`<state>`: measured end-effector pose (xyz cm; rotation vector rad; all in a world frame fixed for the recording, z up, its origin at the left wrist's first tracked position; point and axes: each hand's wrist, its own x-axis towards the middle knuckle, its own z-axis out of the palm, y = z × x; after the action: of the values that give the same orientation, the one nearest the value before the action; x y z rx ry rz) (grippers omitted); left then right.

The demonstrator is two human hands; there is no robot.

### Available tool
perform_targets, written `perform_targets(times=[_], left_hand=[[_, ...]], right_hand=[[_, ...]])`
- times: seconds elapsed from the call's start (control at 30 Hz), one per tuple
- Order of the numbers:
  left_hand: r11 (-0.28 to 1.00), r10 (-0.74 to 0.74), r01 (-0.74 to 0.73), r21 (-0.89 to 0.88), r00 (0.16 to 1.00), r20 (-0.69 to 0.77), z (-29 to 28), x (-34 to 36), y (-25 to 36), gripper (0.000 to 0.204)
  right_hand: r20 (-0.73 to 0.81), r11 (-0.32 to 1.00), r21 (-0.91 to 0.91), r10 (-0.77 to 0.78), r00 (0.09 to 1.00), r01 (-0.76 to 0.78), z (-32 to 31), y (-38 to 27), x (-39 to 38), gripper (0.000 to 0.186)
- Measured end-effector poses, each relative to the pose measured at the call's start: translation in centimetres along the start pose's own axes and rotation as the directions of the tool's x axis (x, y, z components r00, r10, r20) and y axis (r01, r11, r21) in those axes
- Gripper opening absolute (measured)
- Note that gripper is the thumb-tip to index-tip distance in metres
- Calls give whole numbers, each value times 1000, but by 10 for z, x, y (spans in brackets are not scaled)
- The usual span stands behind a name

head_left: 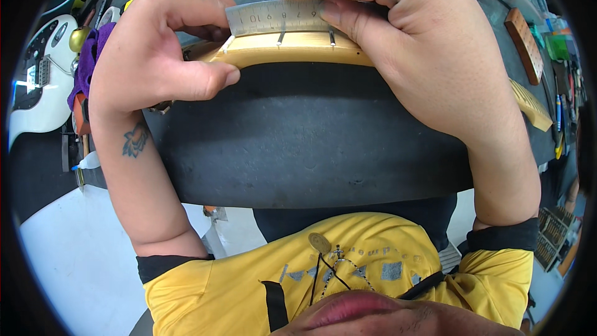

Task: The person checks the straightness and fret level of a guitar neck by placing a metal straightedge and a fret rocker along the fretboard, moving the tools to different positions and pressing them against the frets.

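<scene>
A pale wooden guitar neck lies crosswise before me on the dark bench, with several thin metal frets and small dark dots along its near edge. A short silvery ruler rests lengthwise against the neck's face. My left hand wraps round the neck's left part, thumb along the near edge and fingers by the ruler's left end. At the ruler's right end my right hand is closed, its thumb pressing the ruler and its index finger stretched behind it. The neck's right end is hidden under this hand.
At left lie a white electric guitar body and a purple cloth. A reddish-brown wooden block and a pale wooden piece are at right, near several tools. The dark bench's near edge runs before my yellow shirt.
</scene>
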<state>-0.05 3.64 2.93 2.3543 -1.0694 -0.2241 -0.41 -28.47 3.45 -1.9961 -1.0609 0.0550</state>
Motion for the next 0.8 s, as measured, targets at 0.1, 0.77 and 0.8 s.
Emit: perform_targets(times=[0.1, 0.77, 0.8], left_hand=[[1000, 25, -26, -14, 999, -35, 1, 3, 0, 55], [991, -129, 127, 40, 990, 59, -4, 12, 20, 57], [985, -174, 174, 12, 983, 54, -3, 12, 20, 58]], right_hand=[[26, 998, -3, 56, 998, -56, -6, -7, -1, 31], [-264, 952, -219, -269, 926, 214, 4, -6, -10, 32], [-237, 951, -236, -256, 937, 200, 5, -6, -11, 32]])
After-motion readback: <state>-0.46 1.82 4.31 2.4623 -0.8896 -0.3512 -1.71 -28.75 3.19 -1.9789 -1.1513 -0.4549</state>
